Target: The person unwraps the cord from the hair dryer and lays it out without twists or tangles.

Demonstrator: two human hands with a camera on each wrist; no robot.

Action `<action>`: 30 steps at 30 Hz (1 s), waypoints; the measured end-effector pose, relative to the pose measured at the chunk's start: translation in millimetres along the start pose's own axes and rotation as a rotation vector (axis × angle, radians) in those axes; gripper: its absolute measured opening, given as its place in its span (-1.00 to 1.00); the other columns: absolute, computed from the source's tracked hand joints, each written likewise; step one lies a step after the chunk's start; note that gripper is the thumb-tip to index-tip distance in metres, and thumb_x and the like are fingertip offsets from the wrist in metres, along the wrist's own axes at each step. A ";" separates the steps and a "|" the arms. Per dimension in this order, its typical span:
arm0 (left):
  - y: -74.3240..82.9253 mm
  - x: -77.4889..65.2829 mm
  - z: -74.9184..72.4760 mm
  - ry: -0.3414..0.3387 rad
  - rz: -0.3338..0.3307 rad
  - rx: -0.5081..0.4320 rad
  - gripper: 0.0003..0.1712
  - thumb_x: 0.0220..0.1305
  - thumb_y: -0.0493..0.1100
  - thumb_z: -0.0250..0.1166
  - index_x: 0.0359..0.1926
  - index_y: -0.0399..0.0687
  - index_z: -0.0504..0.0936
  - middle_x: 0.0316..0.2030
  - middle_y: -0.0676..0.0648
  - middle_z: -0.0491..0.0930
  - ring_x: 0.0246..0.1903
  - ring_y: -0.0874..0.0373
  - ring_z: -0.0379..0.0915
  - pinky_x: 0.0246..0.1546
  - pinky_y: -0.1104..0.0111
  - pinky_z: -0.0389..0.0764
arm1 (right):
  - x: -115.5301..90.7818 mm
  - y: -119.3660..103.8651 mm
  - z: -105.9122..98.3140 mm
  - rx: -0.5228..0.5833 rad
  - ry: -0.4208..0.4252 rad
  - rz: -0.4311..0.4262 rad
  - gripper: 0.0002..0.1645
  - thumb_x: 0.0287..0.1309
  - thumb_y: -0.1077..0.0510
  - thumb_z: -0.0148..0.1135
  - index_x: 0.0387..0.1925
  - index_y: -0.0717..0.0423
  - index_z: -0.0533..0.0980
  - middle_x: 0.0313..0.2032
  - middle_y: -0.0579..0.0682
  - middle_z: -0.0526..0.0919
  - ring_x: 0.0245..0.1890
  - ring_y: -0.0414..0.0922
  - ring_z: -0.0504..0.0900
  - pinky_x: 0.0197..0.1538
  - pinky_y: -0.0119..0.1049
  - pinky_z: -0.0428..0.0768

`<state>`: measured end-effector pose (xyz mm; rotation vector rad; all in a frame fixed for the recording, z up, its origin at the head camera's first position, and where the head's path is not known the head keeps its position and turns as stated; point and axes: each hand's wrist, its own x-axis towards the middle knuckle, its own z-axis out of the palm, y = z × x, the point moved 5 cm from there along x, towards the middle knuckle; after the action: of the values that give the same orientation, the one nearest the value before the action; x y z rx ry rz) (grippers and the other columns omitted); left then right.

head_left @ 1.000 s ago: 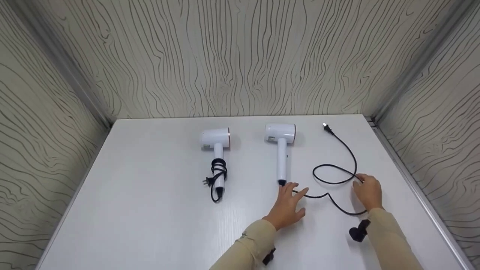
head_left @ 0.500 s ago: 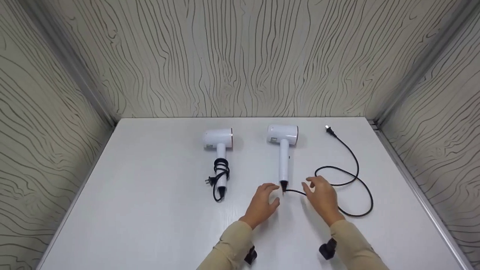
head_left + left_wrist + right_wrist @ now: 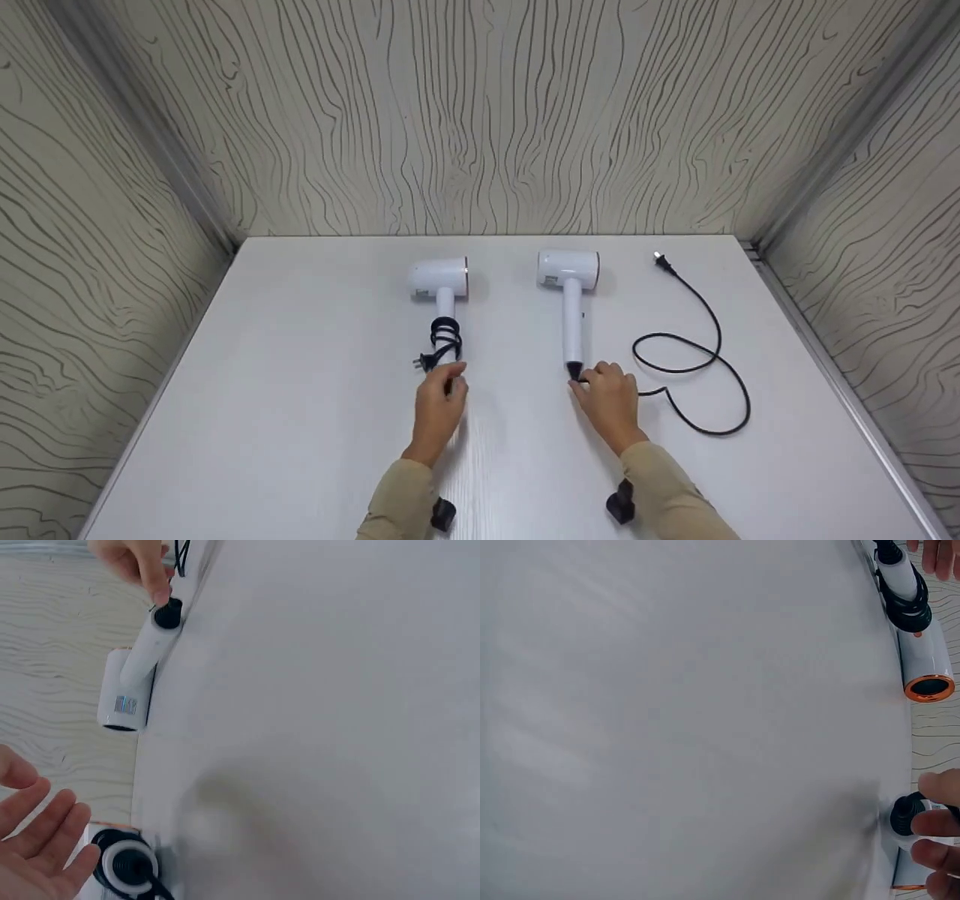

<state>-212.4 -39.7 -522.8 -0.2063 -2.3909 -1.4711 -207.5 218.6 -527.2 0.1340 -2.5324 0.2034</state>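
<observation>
Head view: two white hair dryers on the white bench (image 3: 300, 420), heads toward the far edge, handles toward the near edge. Left dryer (image 3: 439, 277) sits left of the far edge's middle, right dryer (image 3: 573, 322) right of it. Wound cord (image 3: 445, 322) wraps the left one's handle, its plug (image 3: 427, 362) sticking out toward the left edge. Loose cord (image 3: 718, 352) runs from the right one, loops toward the right edge and ends in a plug (image 3: 663, 262) near the far right corner.

Hands well apart. Right hand (image 3: 609, 401) pinches the loose cord, thumb and fingers right at the black sleeve (image 3: 574, 370) under the handle (right wrist view is dim, but backs this up). Left hand (image 3: 439, 405) is at the near end of the left dryer's handle, fingers relaxed and spread in the left wrist view, curled round nothing; contact with the handle, can't tell.

Step in hand, my judgement: tending the right dryer's cord at its root, left hand set for the left dryer. Winding or unwinding, can't say. Next move probably calls for a light pull on the right, so the dryer doesn't swivel, and for the left fingers to close round that handle before its coil is handled.
</observation>
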 end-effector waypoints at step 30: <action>-56.0 -9.5 -36.5 0.100 -0.413 -0.050 -0.71 0.32 -0.29 0.09 0.01 -0.23 0.58 -0.05 -0.20 0.61 0.08 -0.04 0.50 0.21 0.09 0.52 | 20.8 -81.3 14.6 0.413 -0.119 0.082 -0.78 -0.02 0.26 0.42 -0.30 0.29 0.62 -0.41 0.09 0.66 -0.38 -0.06 0.64 -0.29 -0.26 0.67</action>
<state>-212.5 -97.2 -558.1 0.3636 -2.4127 -1.6663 -221.2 135.1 -517.8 0.2080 -2.5820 0.7709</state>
